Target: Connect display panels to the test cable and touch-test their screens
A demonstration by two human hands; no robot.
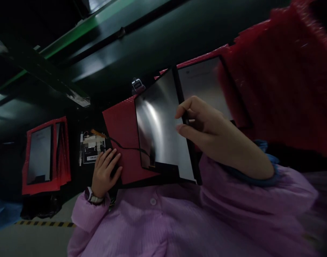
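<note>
A shiny silver panel with dark edges (163, 117) lies partly over a red sheet (120, 121). Over its right edge is my right hand (203, 125), thumb and fingers bent toward each other; whether anything is pinched between them is hidden. My left hand (105, 173) lies flat, fingers spread, at the red sheet's left edge, beside a small circuit board with a white label (94, 148). From the board an orange and black cable (123, 147) runs to the panel. Another grey panel (203, 85) lies behind my right hand, on red wrap.
Red bubble wrap (281, 78) is heaped at the right. More panels in red wrapping (40, 157) stand at the left. A white pen (81, 149) lies beside the board. Behind the red sheet sits a metal tally counter (137, 85). Green metal beams cross the back.
</note>
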